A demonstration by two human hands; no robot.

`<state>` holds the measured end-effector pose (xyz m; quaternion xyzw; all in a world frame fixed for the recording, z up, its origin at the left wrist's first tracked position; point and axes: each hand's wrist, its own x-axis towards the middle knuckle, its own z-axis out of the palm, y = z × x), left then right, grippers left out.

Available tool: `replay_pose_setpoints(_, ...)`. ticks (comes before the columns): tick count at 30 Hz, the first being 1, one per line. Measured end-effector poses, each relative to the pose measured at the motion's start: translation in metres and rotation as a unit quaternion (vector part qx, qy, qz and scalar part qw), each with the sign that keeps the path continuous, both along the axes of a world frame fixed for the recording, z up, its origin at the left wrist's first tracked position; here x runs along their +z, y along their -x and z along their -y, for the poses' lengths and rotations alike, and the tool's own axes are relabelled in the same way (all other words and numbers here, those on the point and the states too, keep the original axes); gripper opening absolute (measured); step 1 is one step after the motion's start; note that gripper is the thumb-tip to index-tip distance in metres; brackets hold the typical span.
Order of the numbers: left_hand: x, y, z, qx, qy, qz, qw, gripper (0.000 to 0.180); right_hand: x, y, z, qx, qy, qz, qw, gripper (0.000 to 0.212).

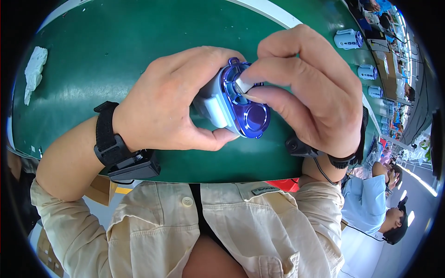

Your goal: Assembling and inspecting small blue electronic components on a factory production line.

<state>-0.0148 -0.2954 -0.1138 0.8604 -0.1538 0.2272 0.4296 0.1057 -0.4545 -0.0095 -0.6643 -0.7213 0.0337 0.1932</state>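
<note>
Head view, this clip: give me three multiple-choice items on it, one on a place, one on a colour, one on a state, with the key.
1. Where does the crumpled white cloth lie?
A. at the far left of the green mat
B. under the person's right hand
C. on the person's lap

2. What colour is the glossy faceplate of the small device?
A. red
B. metallic blue
C. yellow

3. How is the device held?
A. lying loose on the mat
B. in the left hand, with the right hand pinching a small white piece at its face
C. in the right hand alone

Key: 1 A, the cloth sits by the mat's left edge; 2 B, the face shines blue; 3 B, the left grip wraps the grey body while right fingertips meet at the face.
</note>
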Motion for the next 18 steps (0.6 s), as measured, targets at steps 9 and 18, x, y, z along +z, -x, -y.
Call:
replay_pose_setpoints(9,-0.003,0.002,-0.005,-0.002,0.018,-0.042,0.999,0.075,-0.022,-0.010,0.006,-0.107,0.057,-0.266,0.956,0.016)
replay_pose_setpoints(18,-0.002,0.000,-0.007,-0.019,0.011,-0.025,0.999,0.076,-0.070,-0.017,-0.016,-0.034,-0.015,-0.572,0.820,0.029)
